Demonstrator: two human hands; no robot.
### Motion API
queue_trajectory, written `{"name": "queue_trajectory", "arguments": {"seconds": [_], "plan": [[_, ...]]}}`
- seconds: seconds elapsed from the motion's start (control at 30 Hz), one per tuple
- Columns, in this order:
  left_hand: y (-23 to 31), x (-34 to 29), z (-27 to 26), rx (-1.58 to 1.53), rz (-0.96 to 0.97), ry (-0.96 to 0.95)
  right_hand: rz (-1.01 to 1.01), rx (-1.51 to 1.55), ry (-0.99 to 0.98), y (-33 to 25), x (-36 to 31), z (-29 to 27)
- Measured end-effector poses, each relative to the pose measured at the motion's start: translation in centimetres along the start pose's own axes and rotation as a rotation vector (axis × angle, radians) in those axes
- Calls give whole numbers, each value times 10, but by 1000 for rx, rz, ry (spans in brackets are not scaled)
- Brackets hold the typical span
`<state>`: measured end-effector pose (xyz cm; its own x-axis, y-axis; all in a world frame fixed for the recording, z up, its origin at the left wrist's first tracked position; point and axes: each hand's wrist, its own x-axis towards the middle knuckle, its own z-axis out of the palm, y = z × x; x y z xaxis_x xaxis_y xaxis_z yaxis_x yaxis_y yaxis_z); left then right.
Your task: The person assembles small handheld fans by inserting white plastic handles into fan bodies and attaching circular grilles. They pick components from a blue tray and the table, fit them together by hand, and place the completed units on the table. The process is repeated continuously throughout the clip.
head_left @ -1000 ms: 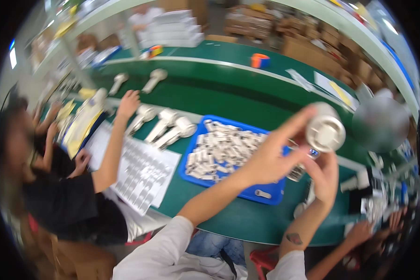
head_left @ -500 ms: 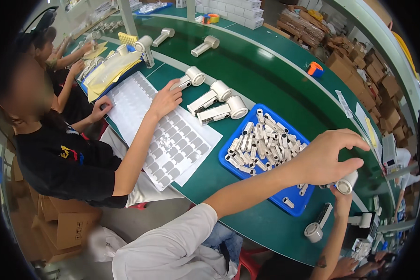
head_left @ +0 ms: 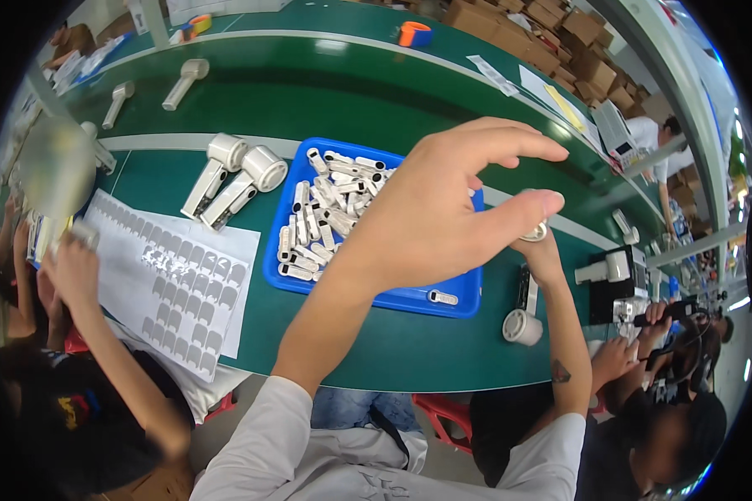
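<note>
My left hand (head_left: 443, 209) hovers over the right part of the blue tray (head_left: 468, 302), thumb and fingers apart, with nothing visible between them. Just beyond its thumb, my right hand (head_left: 546, 257) grips a white handheld fan (head_left: 533, 234); only a bit of its round head shows, and my left hand hides the rest. In the tray lie many small white bar-shaped parts (head_left: 326, 192) with dark ends. Close to my right wrist, another handheld fan (head_left: 522, 326) lies on the green table, its dark handle side pointing away.
Two handheld fans (head_left: 241, 179) lie left of the tray, beside a sheet of grey stickers (head_left: 175, 292). At left, a co-worker's hand (head_left: 77, 271) holds a pale object. A black box (head_left: 617, 284) stands at right near other people's hands. Orange-blue tape (head_left: 415, 34) sits farther back.
My view has swung right, so the tray appears farther left. The co-worker's hand has drawn back from the fans with a pale object. My right hand still holds its fan.
</note>
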<state>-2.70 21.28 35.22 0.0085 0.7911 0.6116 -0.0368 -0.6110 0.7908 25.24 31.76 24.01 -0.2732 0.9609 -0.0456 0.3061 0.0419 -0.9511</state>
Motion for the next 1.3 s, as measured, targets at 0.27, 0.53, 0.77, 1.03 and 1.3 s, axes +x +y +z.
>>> {"name": "queue_trajectory", "arguments": {"seconds": [0.27,0.53,0.77,1.03,1.3], "plan": [[-3,2,-2,13,-36,-20,4,71,43,9,19,-15],[-6,4,-3,67,-61,-72,-4,120,4,22,25,-13],[-8,4,1,91,-41,-124,-39,-144,8,24,24,-18],[-26,5,32,78,-207,-471,10,-745,222,22,-89,-69],[-110,-47,146,25,-116,-618,130,-512,113,70,-95,-64]]}}
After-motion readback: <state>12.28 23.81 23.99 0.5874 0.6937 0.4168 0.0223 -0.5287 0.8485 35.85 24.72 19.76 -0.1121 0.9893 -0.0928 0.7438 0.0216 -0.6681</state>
